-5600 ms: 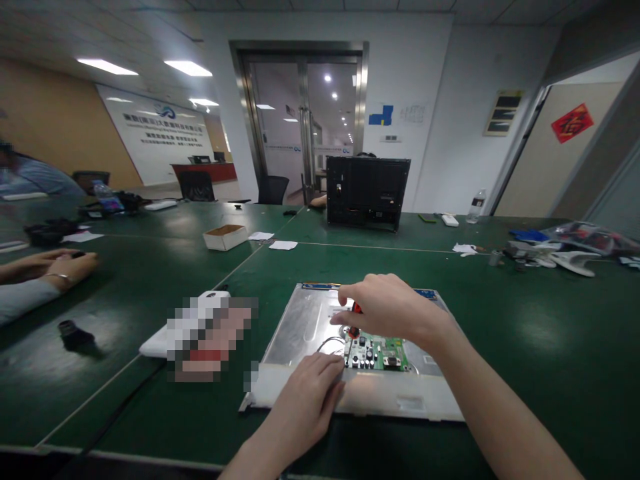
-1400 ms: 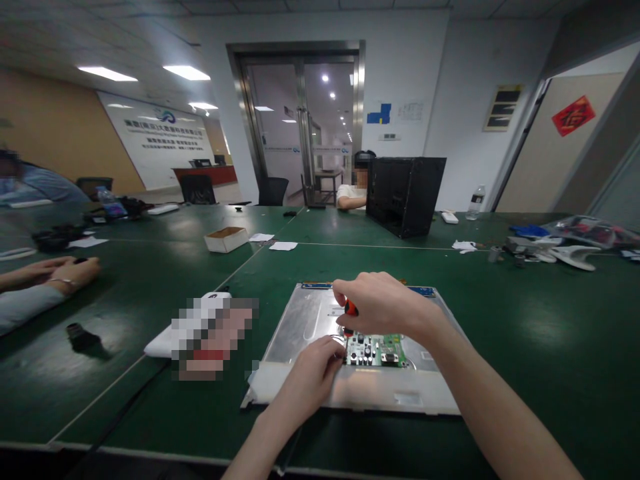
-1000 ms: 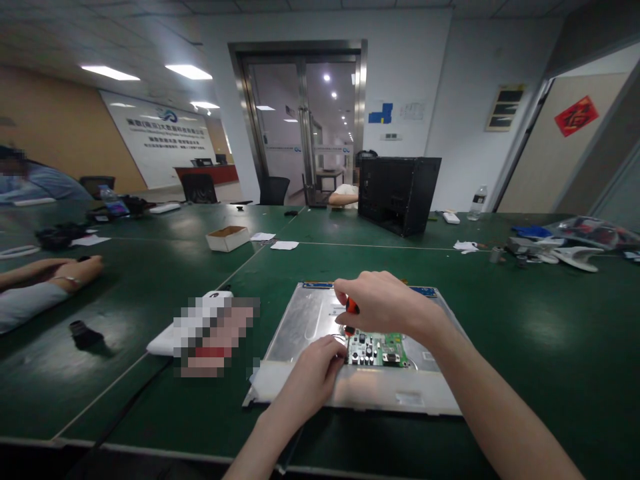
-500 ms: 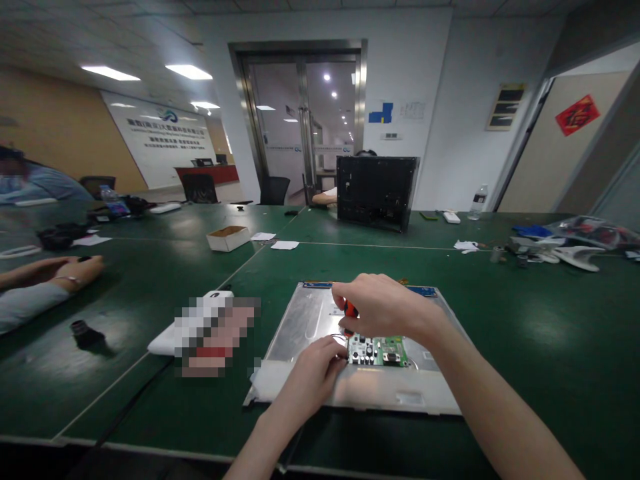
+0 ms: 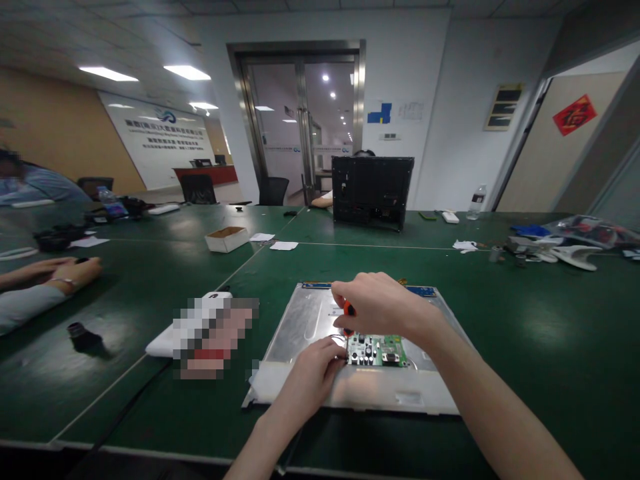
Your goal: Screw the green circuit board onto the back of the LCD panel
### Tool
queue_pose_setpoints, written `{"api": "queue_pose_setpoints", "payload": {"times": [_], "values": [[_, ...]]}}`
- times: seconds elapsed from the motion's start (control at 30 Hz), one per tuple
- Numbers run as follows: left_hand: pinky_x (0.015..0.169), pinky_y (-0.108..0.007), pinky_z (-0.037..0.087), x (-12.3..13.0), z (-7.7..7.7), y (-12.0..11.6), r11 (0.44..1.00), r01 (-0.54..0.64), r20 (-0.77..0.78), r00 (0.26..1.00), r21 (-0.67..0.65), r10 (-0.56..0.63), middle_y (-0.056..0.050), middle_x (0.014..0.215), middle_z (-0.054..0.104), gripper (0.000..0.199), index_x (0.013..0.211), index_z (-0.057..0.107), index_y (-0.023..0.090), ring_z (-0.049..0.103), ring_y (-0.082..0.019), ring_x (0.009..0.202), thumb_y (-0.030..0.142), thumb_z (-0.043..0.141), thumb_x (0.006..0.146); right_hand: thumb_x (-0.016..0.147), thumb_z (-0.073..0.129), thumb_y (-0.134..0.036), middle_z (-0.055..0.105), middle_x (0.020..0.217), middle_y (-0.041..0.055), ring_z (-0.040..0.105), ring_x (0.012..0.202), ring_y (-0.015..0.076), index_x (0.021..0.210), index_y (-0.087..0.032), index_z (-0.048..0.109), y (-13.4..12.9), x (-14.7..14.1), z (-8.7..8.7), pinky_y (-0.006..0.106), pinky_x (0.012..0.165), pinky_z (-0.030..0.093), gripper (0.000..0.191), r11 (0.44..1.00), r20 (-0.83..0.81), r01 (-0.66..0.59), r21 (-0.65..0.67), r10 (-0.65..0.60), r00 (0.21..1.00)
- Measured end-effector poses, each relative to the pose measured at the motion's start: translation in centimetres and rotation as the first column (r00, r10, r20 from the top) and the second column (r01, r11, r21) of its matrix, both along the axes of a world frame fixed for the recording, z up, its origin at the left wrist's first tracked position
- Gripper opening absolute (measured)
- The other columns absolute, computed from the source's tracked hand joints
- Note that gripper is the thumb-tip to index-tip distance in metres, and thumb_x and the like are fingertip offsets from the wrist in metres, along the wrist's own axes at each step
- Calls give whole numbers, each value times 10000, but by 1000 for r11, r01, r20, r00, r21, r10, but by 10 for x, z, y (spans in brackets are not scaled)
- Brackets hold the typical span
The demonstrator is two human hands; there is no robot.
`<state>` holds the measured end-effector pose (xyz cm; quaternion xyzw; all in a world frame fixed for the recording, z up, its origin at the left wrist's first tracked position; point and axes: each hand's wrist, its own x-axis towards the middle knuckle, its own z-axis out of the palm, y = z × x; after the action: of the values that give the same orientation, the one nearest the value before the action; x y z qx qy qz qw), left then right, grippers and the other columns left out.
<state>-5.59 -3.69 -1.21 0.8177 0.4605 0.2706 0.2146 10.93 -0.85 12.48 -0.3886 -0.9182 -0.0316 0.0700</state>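
Note:
A flat display panel [image 5: 300, 327] lies back-side up on the green table in front of me, its metal back showing. Near its middle is a green circuit board [image 5: 377, 350] with several small components. My right hand [image 5: 373, 303] is closed around the orange and black handle of a screwdriver [image 5: 349, 309], held upright above the board's upper left corner. Its tip is hidden. At the board's left edge, my left hand [image 5: 315, 367] has thumb and fingers closed on the board; the fingertips are partly hidden.
Left of the panel lie a white device [image 5: 165, 337], partly pixelated, and a black cylindrical part [image 5: 84, 337]. Another person's hands [image 5: 75, 273] rest at the left. Farther back stand an open white box [image 5: 227, 241] and a black monitor housing [image 5: 373, 190]. Plastic-wrapped parts [image 5: 595, 233] lie right.
Both hands keep nearly the same place on the panel. The right hand and the screwdriver handle have turned very slightly. The monitor housing at the back has shifted a little to the left.

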Motion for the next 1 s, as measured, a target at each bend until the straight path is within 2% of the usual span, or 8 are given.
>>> {"api": "queue_pose_setpoints", "payload": {"times": [0.27,0.43,0.63,1.0], "values": [[745,-268,441,0,-1,-1,1000,-22,41,999,22,21,-38,881,671,206,779,646,188,615,-188,841,50,494,797,795,627,-433,689,791,42,607,682,185,920,-193,599,-1,2,3,254,479,235,272,999,-6,-7,-37,6,1000],[739,-261,439,0,-1,0,1000,-6,48,999,26,5,-34,875,672,203,781,643,187,615,-180,826,42,502,793,759,630,-284,687,833,43,591,704,174,953,-193,589,-4,5,5,247,497,252,219,995,-4,-40,-97,40,999],[724,-257,435,0,-3,1,999,-14,14,1000,37,13,-35,858,663,187,800,653,185,613,-181,822,55,518,798,774,588,-235,674,773,25,566,667,150,915,-195,599,-2,1,2,242,492,230,147,998,-42,-51,-35,50,998],[701,-257,434,0,-3,0,998,-49,-23,998,36,50,-34,828,673,177,785,675,192,622,-185,800,91,531,804,783,624,-293,651,725,1,512,595,114,853,-203,612,0,-2,-1,243,475,207,115,1000,-32,-21,-6,21,999]]}}
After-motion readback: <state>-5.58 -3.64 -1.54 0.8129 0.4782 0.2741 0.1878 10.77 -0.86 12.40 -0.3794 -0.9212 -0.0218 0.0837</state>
